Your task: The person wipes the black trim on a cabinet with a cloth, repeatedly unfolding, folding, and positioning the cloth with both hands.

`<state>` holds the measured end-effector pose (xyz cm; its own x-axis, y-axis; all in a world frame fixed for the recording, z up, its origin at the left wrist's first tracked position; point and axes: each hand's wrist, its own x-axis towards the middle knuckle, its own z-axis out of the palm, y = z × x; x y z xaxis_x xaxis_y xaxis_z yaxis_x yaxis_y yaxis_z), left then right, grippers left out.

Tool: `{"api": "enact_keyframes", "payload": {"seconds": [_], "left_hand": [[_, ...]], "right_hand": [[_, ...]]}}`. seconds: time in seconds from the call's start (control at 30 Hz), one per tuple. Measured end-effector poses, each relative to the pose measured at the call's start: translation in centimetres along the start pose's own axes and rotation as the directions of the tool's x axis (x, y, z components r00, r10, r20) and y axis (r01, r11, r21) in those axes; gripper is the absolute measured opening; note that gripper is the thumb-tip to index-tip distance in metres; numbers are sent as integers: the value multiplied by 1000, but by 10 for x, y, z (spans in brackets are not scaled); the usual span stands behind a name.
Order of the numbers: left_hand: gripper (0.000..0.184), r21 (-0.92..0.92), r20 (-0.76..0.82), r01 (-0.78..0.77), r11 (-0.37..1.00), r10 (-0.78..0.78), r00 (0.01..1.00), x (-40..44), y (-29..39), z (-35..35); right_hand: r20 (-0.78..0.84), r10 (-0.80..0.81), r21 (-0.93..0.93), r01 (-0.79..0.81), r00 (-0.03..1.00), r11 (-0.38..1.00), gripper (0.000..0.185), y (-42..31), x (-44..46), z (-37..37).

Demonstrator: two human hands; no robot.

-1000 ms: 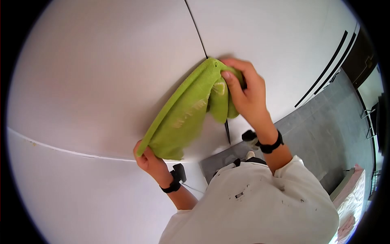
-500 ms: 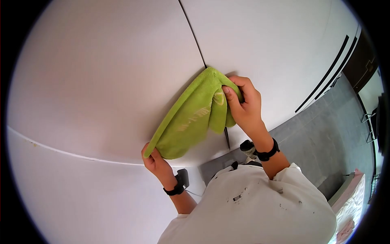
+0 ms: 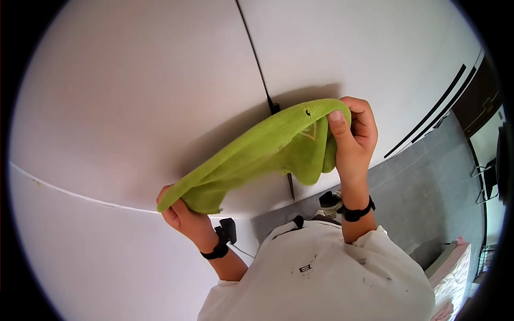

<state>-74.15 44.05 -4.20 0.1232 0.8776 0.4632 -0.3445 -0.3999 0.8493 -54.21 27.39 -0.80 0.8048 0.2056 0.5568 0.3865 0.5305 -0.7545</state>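
Note:
A green towel (image 3: 257,142) is stretched between my two hands, its upper edge pulled into a slanting band and its lower part hanging in folds. A small dark spot, perhaps a hole, shows near the right end of that edge. My left hand (image 3: 190,216) pinches the lower left corner. At the upper right end, my right hand (image 3: 353,136) grips the towel with the thumb in front and fingers behind. Just behind the upper edge, a small black fitting (image 3: 274,108) sits on the white upright surface (image 3: 134,96); the towel hides its lower part.
A thin dark line (image 3: 251,43) runs down the white surface to the fitting, and a dark pointed strip (image 3: 290,187) shows below the towel. Two black strips (image 3: 428,107) lie at right. Grey tiled floor (image 3: 396,208) and a chair (image 3: 486,179) are beyond.
My hands have moved apart, the left one leftward and the right one rightward. The towel's peak has flattened into a stretched edge, and the black fitting has come into view.

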Motion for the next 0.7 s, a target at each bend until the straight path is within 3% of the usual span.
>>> {"api": "enact_keyframes", "payload": {"seconds": [0.07,0.1,0.17,0.23,0.27,0.3,0.33,0.37,0.43,0.5,0.57,0.7], "left_hand": [[18,181,-83,32,983,-17,996,0,11,16],[18,181,-44,12,983,-4,999,2,13,23],[18,-22,-56,156,988,-157,986,-2,18,29],[17,-75,27,161,984,-159,987,-5,15,32],[17,-31,54,135,990,-134,990,-7,13,34],[16,14,82,103,995,-104,991,-12,12,34],[15,182,186,-92,979,57,981,-15,6,28],[15,151,224,-107,983,71,972,-12,2,21],[14,81,235,104,991,-120,965,-13,5,19],[13,78,273,130,988,-147,951,-8,5,18],[13,64,207,57,996,-69,976,-5,5,13],[15,-70,259,169,983,-146,955,-12,28,24]], "right_hand": [[-47,5,-30,-7,999,1000,17,6,1,-2],[-74,-18,-107,10,997,994,16,14,2,-4],[-158,-55,-197,23,986,980,16,22,4,-16],[-166,-76,-472,-11,983,882,18,23,11,-32],[-216,-86,-509,-37,973,860,21,22,14,-39],[-270,-118,-504,-35,956,863,21,21,14,-45],[-296,-114,-526,-62,948,848,20,22,7,-45],[-311,-109,-557,-88,944,826,20,24,1,-45],[-349,-81,-586,-150,934,796,20,30,1,-44],[-370,-44,-612,-207,928,763,20,32,0,-46],[-430,64,-549,-318,900,773,20,37,1,-47],[-367,51,-648,-294,929,702,21,37,9,-43]]}}
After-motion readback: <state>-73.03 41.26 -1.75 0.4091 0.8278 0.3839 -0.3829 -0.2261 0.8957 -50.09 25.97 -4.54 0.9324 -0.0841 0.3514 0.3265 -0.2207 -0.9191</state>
